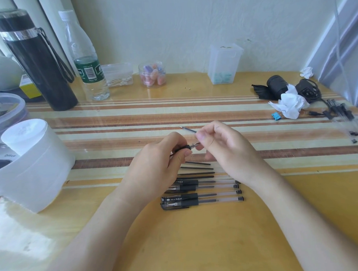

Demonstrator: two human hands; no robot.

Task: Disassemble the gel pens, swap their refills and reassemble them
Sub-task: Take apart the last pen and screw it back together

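Note:
My left hand (160,156) grips a gel pen's black grip section (184,147), its metal tip pointing right. My right hand (221,146) pinches a thin black refill (188,129) whose point sticks out up and to the left, just above the grip section. Beneath both hands several loose black refills (197,168) lie side by side on the desk. Nearer to me is a row of capped gel pens (204,195) with clear barrels and black caps.
A white plastic tub (33,160) stands at the left, with a black flask (39,63) and a water bottle (88,65) behind it. Crumpled tissue (290,105), a blue binder clip (276,116) and more pens (339,111) lie at the right. Small clear jars line the wall.

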